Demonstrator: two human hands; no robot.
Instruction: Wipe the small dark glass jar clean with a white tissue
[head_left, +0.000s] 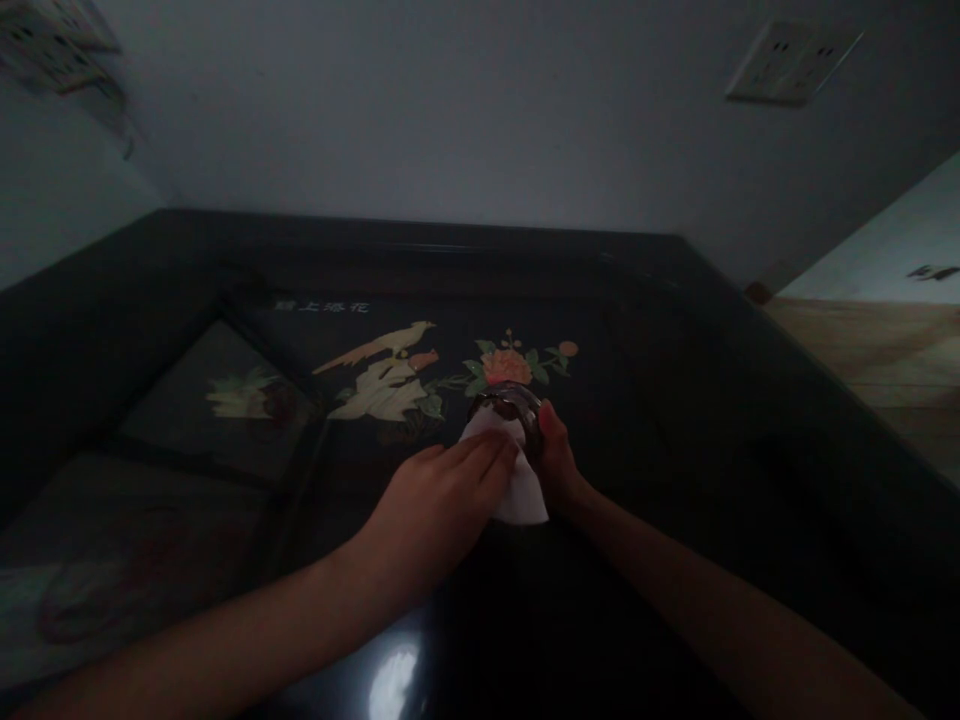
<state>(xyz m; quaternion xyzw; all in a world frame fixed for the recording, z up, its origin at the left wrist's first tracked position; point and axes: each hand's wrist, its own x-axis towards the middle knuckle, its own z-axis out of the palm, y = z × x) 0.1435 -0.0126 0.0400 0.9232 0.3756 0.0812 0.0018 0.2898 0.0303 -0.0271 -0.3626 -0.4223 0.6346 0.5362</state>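
Note:
Low over a glossy black tabletop (480, 620), both my hands meet at one small round dish (525, 398). The dish is dark and shiny like glass, with a scalloped-looking rim; dim light hides its exact kind. My right hand (561, 462) grips it from the right, thumb against the outer side. A white tissue (527, 500) is pinched under the fingers of my left hand (442, 495). Its upper part lies against the inside of the dish, and a loose corner hangs down toward me. My left fingertips are partly hidden in the tissue.
Coloured bird-and-flower inlay (386, 385) decorates the black surface behind the dish. Framed panels (247, 390) lie to the left. A pale wall (450, 120) rises behind, with a socket plate (791, 62) at right and sockets (56, 50) at upper left. Wooden flooring (877, 345) shows at right.

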